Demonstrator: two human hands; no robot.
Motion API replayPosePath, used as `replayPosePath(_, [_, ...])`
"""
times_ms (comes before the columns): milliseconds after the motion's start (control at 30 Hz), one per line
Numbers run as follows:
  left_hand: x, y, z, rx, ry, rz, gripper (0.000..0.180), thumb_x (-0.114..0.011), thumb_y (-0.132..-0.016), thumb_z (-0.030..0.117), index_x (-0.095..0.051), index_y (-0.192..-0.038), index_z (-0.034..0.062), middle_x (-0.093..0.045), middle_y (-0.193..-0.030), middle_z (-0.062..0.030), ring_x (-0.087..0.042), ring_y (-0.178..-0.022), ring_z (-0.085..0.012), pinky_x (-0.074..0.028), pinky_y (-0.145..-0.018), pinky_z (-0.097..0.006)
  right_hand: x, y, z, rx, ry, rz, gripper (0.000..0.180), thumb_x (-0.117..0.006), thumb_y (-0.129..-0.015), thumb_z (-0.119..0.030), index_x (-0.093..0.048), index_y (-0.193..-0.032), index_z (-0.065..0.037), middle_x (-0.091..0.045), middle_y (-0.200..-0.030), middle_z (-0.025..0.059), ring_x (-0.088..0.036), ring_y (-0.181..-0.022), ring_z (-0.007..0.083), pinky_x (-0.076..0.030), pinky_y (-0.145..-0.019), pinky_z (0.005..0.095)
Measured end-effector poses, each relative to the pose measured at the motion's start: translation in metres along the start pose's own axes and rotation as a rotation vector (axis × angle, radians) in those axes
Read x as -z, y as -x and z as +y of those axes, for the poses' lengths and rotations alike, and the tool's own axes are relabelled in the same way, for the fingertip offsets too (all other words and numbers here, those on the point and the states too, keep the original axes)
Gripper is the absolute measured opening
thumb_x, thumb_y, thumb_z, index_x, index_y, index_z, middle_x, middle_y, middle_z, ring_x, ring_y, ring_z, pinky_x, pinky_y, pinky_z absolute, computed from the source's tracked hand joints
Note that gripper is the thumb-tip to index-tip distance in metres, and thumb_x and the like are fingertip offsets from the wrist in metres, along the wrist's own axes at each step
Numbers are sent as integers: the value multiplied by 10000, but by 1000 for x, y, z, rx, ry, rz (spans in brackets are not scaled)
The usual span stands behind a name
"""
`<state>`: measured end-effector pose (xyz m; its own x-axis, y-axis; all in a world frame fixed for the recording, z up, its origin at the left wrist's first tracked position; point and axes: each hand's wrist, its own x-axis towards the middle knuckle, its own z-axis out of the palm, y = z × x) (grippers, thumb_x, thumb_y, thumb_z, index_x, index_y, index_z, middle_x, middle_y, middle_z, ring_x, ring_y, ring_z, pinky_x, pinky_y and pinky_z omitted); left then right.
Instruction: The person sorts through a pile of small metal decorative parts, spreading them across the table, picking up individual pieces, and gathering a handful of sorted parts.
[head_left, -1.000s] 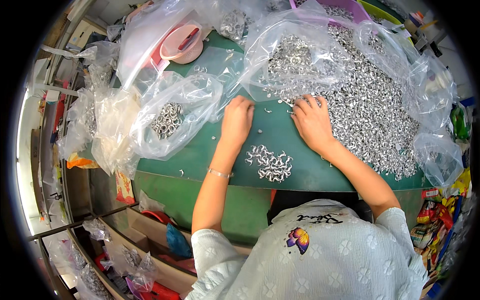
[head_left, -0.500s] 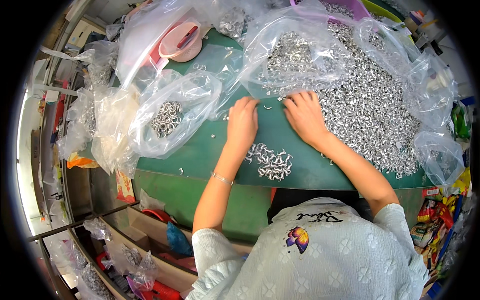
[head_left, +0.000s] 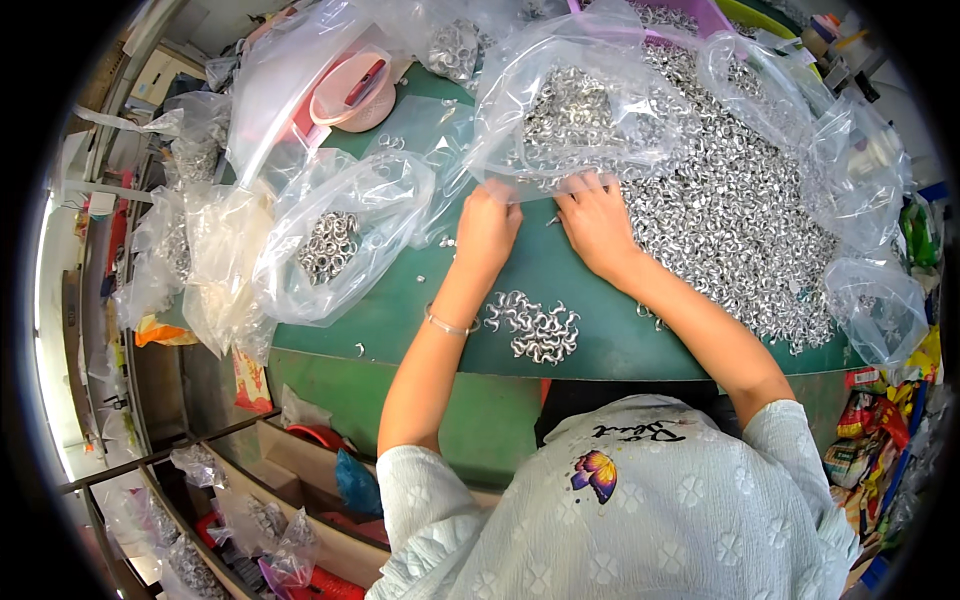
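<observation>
My left hand (head_left: 487, 228) rests at the near edge of a clear plastic bag (head_left: 490, 140), its fingers curled inward and their tips hidden. To its right, my right hand (head_left: 597, 222) is bent over beside the same bag edge, fingers drawn together; what they hold, if anything, is too small to name. A small silvery piece shows by its thumb. Between my forearms lies a small group of curved silvery metal pieces (head_left: 540, 328). A large heap of similar metal pieces (head_left: 740, 220) spreads beside my right hand, and more lie in the bag.
On the green tabletop (head_left: 400, 345), another clear bag (head_left: 285, 285) holds metal rings at left. A pink bowl (head_left: 352, 92) with a red-handled tool stands at the back. A purple bin (head_left: 715, 18) stands behind the heap. Wooden compartments (head_left: 270, 450) with bagged parts lie lower left.
Both hands have moved slightly farther away, toward the bag edge. The loose piece that lay between them no longer shows there. The whole view has shifted slightly.
</observation>
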<state>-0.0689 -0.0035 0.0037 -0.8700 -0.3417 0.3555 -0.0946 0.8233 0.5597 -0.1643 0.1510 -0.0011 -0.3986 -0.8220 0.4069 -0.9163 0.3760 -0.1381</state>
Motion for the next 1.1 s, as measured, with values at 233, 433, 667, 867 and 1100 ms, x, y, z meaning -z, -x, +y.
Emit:
replayPosePath(233, [27,46,10,72,-280,-15,194,-593,-780,-5,-649,-958,49,-586,-988,-89,-537,-977,-286,-375,-832,-404,27,23,10,-3,-338,-9,138,-675,-763,-92,-674,-896,-57,-592,-1045,61,-492,-1066,243,-330,-925,396])
replayPosePath(433, [-10,22,40,-84,62,-131,180,-697,-780,95,-633,-947,71,-562,-948,-65,-534,-955,-262,-362,-811,-383,25,27,3,32,-313,-5,134,-664,-781,-87,-669,-910,-54,-586,-1074,67,-493,-1089,247,-314,-945,434])
replayPosePath(667, [-11,30,40,-178,-133,-168,145,-673,-768,55,-626,-905,69,-549,-940,-58,-527,-921,-261,-357,-768,-390,44,31,18,-70,-174,69,67,-621,-806,-78,-652,-859,-52,-604,-1020,53,-511,-1067,236,-337,-932,434])
replayPosePath(867, [-21,38,55,-159,-20,-140,107,-641,-766,9,-610,-866,30,-560,-926,-76,-534,-903,-268,-380,-754,-378,11,1,6,-17,-198,30,110,-636,-802,-124,-659,-875,-44,-607,-973,73,-517,-1028,262,-356,-889,413])
replayPosePath(1100, [6,55,36,-64,-143,-97,117,-604,-805,30,-619,-921,31,-572,-897,-99,-543,-889,-281,-391,-777,-387,19,3,-4,82,-189,-149,68,-684,-756,-123,-661,-796,-73,-589,-886,37,-510,-968,235,-348,-865,403])
